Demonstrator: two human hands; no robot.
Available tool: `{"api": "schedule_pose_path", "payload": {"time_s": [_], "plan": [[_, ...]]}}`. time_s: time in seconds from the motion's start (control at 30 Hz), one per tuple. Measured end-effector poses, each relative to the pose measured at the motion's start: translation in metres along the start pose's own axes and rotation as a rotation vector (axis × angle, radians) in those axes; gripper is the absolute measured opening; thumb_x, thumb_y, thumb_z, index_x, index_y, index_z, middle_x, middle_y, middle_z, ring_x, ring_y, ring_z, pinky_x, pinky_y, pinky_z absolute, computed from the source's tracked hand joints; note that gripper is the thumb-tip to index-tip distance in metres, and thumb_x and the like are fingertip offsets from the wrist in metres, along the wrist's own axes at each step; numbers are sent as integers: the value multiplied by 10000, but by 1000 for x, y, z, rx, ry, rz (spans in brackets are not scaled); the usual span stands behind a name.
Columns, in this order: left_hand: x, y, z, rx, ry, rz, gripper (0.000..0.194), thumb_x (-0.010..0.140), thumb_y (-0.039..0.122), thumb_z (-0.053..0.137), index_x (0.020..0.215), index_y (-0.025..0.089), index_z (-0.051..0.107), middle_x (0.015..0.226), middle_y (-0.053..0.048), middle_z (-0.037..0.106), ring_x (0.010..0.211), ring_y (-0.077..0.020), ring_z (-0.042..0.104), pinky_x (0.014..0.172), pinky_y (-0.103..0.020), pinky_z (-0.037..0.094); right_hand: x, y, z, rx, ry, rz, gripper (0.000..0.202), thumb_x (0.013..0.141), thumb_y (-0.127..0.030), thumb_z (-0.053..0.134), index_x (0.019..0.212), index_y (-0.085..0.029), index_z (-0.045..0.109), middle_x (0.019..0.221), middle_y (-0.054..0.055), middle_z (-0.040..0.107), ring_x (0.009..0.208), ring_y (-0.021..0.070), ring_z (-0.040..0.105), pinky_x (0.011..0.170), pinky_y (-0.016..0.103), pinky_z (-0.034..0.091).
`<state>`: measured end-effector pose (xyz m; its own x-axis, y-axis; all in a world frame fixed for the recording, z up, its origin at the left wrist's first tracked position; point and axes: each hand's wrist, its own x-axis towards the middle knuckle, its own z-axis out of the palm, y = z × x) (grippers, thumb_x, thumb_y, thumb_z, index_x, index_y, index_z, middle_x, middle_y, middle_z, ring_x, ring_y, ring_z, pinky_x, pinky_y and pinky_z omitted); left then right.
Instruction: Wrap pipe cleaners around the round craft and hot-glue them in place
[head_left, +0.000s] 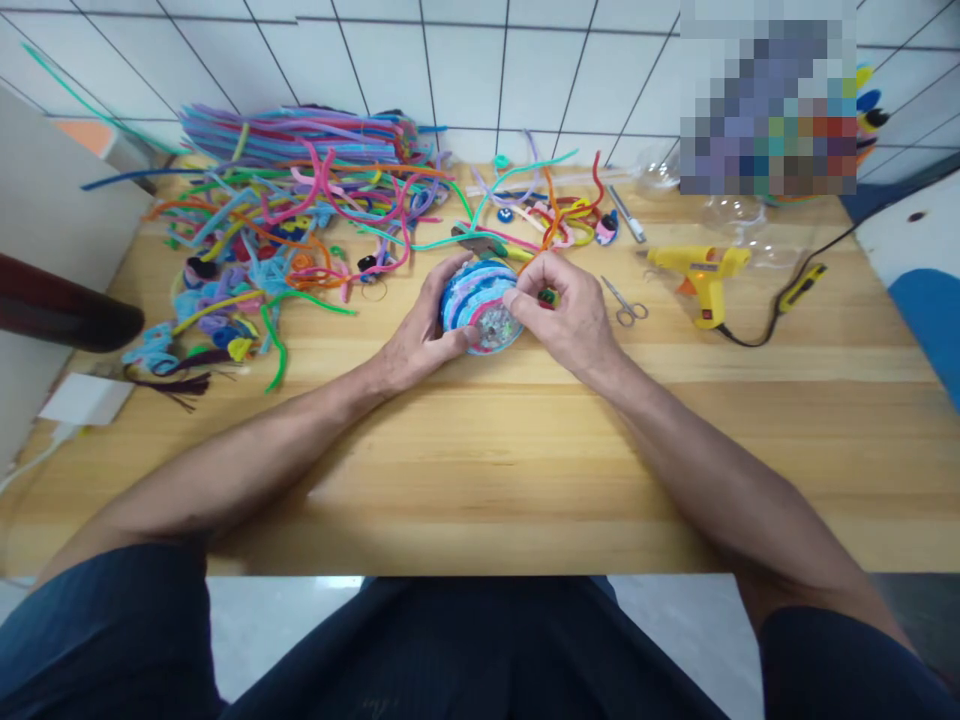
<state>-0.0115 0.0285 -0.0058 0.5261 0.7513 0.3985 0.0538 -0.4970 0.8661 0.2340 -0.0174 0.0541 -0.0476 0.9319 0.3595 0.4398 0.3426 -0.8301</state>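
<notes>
Your left hand (420, 335) cups the round, blue-and-lilac striped fuzzy piece (472, 303), seemingly steadying it. Opposite, your right hand (574, 312) pinches narrowly at its edge; on what, I cannot tell.

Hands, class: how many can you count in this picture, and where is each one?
2. The left hand holds the striped piece on its left; the right hand is at its right side.

No legible text; faint marks (372, 706) on dark garment (510, 650) too blurred to read.
</notes>
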Motion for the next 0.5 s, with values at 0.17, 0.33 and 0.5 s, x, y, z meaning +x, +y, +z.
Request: {"api": "schedule_pose_path", "payload": {"time_s": [0.17,0.33,0.5], "plan": [[-2,2,-2,12,-32,-14,973,946,767,830,1729,342,439,1836,-132,464,1702,-472,464,1421,-679,427,1,0,1,7,0,4,254,932,-316,846,793,-271,638,767,-31,678,805,189,632,794,362,570],[-2,2,-4,32,-54,-19,988,952,778,816,1747,352,413,1855,-134,438,1718,-477,442,1439,-689,396,1,-1,-1,-19,2,-9,202,935,-272,821,822,-271,653,786,-21,687,865,214,665,829,377,578],[-3,0,1,21,-47,-15,1069,912,797,853,1754,348,371,1837,-157,434,1700,-467,463,1441,-676,399,2,-1,-4,-144,30,-135,167,936,-207,798,877,-291,666,978,35,751,1071,293,711,1048,510,601]]}}
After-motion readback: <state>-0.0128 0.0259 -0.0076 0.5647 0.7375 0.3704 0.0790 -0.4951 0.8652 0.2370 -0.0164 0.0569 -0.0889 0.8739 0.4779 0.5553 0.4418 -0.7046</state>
